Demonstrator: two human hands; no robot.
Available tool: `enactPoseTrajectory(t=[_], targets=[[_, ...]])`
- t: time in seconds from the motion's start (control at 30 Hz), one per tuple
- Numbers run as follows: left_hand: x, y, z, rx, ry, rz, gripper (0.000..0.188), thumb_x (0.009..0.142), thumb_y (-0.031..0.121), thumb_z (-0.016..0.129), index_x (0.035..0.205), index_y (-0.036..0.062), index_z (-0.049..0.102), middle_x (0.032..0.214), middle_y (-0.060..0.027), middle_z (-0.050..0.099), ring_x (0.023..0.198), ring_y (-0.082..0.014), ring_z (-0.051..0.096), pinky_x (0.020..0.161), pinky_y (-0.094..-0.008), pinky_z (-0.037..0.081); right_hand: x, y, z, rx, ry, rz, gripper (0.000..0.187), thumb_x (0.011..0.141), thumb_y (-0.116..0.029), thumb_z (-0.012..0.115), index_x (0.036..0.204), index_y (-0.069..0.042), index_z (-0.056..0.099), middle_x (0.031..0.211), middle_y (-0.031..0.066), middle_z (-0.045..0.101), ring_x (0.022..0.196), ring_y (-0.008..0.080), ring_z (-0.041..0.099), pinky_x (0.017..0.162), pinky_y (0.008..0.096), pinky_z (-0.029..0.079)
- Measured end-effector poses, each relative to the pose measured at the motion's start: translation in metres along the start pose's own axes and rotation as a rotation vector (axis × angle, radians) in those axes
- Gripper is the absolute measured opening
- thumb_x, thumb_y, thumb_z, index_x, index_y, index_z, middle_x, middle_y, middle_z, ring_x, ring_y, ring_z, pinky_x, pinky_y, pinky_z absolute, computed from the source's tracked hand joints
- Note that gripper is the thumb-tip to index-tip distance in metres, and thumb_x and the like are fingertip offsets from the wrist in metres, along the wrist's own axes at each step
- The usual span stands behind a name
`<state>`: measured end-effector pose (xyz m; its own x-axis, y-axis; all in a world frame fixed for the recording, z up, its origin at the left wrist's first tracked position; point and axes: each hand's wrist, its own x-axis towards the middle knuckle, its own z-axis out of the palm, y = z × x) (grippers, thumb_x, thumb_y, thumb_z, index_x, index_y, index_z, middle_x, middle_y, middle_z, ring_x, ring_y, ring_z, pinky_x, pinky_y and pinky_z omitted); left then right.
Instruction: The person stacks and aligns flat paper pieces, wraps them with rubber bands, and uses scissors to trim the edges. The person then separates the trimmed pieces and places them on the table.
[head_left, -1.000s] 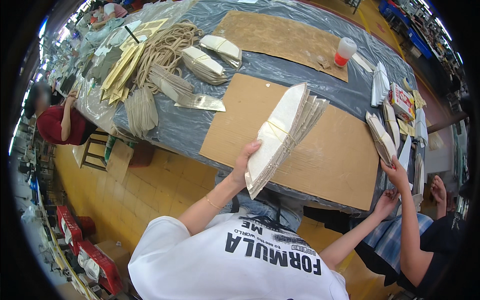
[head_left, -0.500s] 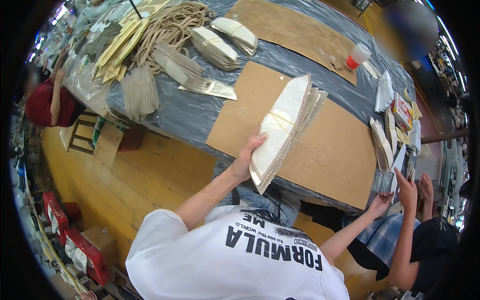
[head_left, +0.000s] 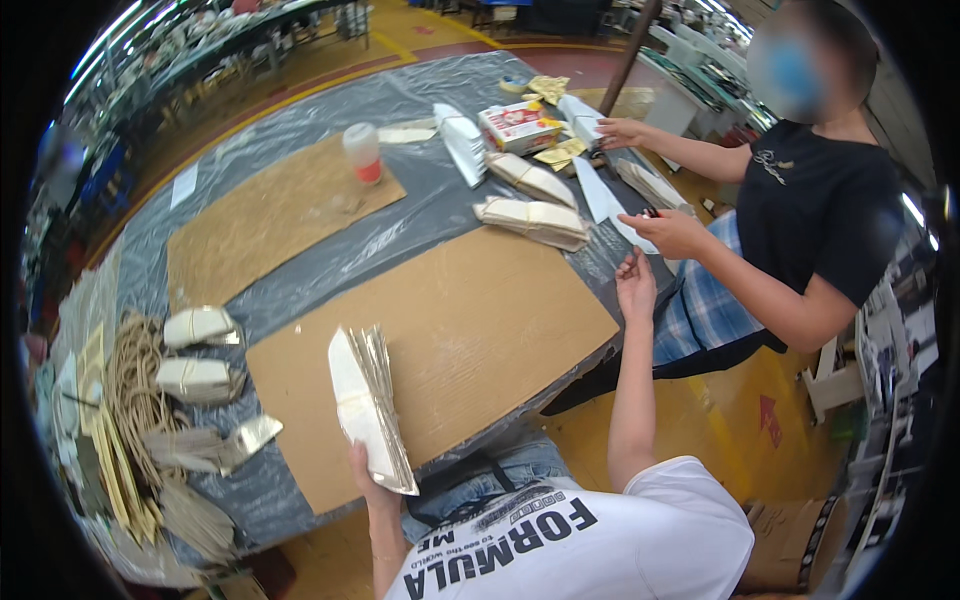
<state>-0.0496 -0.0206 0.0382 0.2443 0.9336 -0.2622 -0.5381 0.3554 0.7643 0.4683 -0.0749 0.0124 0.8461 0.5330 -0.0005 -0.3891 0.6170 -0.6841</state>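
Here, a large cardboard sheet [head_left: 480, 310] lies on a desk [head_left: 310, 285] covered in dark plastic, seen from above by a person in a white T-shirt. The person's left hand [head_left: 372, 485], at the near edge of the cardboard sheet, is closed around the lower end of a fanned bundle of white pieces [head_left: 362, 405]. The bundle tilts, its upper part over the left half of the cardboard sheet. The right hand [head_left: 636, 285] is just past the right corner of the cardboard sheet, fingers loosely bent, near the tip of a long white piece [head_left: 597, 195]; whether it grips anything, I cannot tell.

Also right of the cardboard sheet stands a co-worker [head_left: 815, 210] in a black top, both hands reaching in toward the desk. Along the cardboard sheet's far right edge lie two bound white bundles, a nearer one [head_left: 530, 218] and a farther one [head_left: 530, 180], with a red and white box [head_left: 520, 127] farther beyond it. Across from the cardboard sheet's far left edge is a stained brown board [head_left: 270, 220] bearing a bottle with red in its lower part [head_left: 362, 155]. Left of the cardboard sheet are more white bundles [head_left: 200, 380], a heap of beige cords [head_left: 135, 370] and pale yellow strips [head_left: 120, 470].
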Motion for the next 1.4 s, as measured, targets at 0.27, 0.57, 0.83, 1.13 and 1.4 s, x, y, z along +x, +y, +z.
enactPoseTrajectory(t=[0.27,0.57,0.83,1.13,1.4], targets=[[0.007,0.014,0.012,-0.030,-0.094,0.079,0.067,0.093,0.049,0.044,0.137,-0.0006,0.039,0.117,-0.0198,0.058,0.095,-0.0239,0.061,0.070,-0.0346,0.052,-0.006,-0.001,0.009,-0.004,0.024,-0.022,0.024,0.100,-0.019,0.053,0.118,-0.003,0.057,0.087,0.0037,0.056,0.076,0.0123,0.052,0.071,0.0254,0.045],[0.009,0.013,0.009,-0.018,-0.182,0.101,0.065,0.094,0.047,0.043,0.138,-0.0004,0.038,0.119,-0.0220,0.057,0.097,-0.0254,0.060,0.072,-0.0368,0.052,-0.008,0.000,0.010,-0.037,0.043,-0.037,0.023,0.100,-0.020,0.053,0.116,-0.005,0.059,0.087,0.0031,0.056,0.075,0.0111,0.051,0.070,0.0249,0.044],[0.008,0.007,0.004,0.010,-0.108,0.088,0.066,0.093,0.048,0.044,0.136,-0.0013,0.039,0.118,-0.0215,0.058,0.093,-0.0249,0.061,0.072,-0.0363,0.052,-0.009,0.000,0.011,-0.034,0.046,-0.037,0.024,0.100,-0.019,0.053,0.118,-0.004,0.059,0.088,0.0035,0.056,0.076,0.0115,0.051,0.070,0.0254,0.044],[0.009,0.010,0.009,0.026,-0.116,0.113,0.065,0.093,0.046,0.043,0.138,-0.0005,0.038,0.119,-0.0227,0.057,0.095,-0.0258,0.061,0.073,-0.0363,0.052,-0.010,-0.001,0.015,-0.028,0.069,-0.027,0.025,0.101,-0.019,0.051,0.119,-0.004,0.058,0.088,0.0036,0.056,0.077,0.0117,0.051,0.070,0.0252,0.044],[0.010,0.011,0.013,0.077,-0.131,0.136,0.067,0.093,0.047,0.043,0.140,-0.0011,0.035,0.119,-0.0238,0.057,0.096,-0.0254,0.062,0.071,-0.0333,0.055,-0.011,0.000,0.015,-0.006,0.041,-0.036,0.023,0.101,-0.019,0.051,0.117,-0.005,0.058,0.089,0.0030,0.057,0.076,0.0103,0.052,0.070,0.0243,0.045]])
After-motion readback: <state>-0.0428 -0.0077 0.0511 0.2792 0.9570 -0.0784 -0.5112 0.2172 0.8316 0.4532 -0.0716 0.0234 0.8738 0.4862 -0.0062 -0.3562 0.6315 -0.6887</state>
